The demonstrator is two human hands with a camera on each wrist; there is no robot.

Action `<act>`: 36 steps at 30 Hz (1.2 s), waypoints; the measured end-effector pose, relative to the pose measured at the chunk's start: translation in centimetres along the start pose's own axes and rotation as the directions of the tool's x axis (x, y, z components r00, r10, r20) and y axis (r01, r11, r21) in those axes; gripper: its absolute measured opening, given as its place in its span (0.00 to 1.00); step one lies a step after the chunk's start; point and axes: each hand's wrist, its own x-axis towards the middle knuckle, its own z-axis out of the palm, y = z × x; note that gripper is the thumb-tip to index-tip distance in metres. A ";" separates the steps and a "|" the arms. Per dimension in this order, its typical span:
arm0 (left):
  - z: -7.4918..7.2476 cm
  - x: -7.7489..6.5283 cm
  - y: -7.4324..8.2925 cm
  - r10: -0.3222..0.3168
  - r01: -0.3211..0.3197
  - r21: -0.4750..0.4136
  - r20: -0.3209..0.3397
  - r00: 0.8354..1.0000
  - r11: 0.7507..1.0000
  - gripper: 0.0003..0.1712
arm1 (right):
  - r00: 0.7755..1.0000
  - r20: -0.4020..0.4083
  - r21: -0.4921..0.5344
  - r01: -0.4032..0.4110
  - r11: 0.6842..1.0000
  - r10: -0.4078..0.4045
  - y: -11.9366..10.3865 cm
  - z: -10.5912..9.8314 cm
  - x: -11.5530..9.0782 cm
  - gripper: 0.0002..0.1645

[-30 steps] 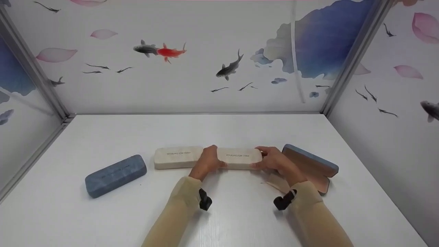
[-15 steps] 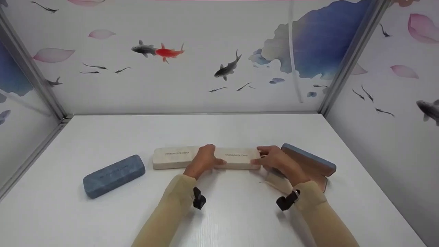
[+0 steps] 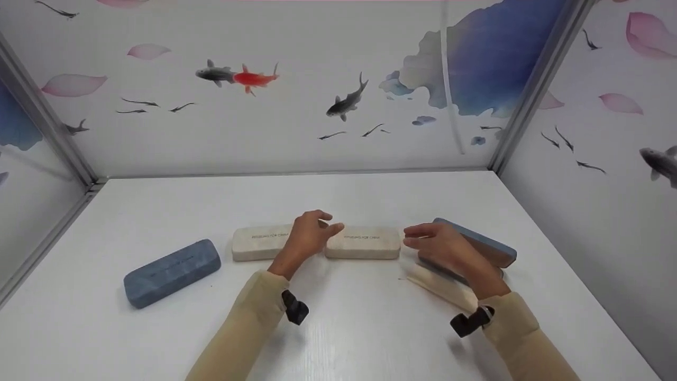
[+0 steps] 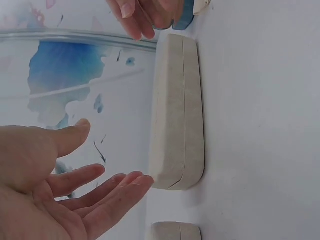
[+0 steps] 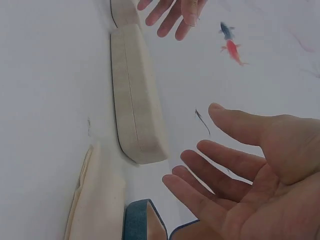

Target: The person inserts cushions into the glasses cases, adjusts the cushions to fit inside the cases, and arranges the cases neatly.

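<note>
Two cream glasses cases lie end to end on the table, both closed and printed with small lettering. Over the gap between the left cream case point(image 3: 259, 244) and the right cream case point(image 3: 365, 244) hovers my left hand point(image 3: 308, 233), its fingers apart and holding nothing. My right hand point(image 3: 449, 248) is off the right end of the right cream case, fingers loosely extended and palm bare in the right wrist view. Behind and under that hand stands an open blue glasses case point(image 3: 489, 246) with a brown lining, partly hidden by it.
A closed blue glasses case point(image 3: 172, 272) lies at an angle on the left of the table. A folded cream cloth point(image 3: 441, 288) lies in front of the open blue case. Printed panels point(image 3: 296, 143) wall the table point(image 3: 359, 338) at the back and sides.
Both hands have let go of the right cream case and lifted away, the left hand up and leftward, the right hand rightward. The case stays in line with the other cream case.
</note>
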 end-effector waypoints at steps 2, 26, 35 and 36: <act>0.1 -0.1 0.1 0.013 -0.013 -0.044 -0.011 1.000 0.999 0.26 | 0.999 -0.012 0.044 0.039 0.998 -0.039 0.2 -0.4 -0.6 0.32; 8.3 -1.0 2.9 -0.016 0.018 -0.288 0.008 1.000 0.958 0.18 | 0.969 -0.187 -0.089 0.149 0.985 -0.163 5.2 -3.1 -6.5 0.29; 11.8 -0.9 3.1 -0.032 0.039 -0.256 0.033 0.999 0.966 0.14 | 0.965 -0.217 -0.170 0.112 0.979 -0.148 6.8 -3.1 -7.0 0.24; 12.1 -0.9 3.1 -0.028 0.035 -0.243 0.032 0.999 0.969 0.13 | 0.966 -0.214 -0.171 0.109 0.979 -0.145 7.0 -3.1 -7.1 0.25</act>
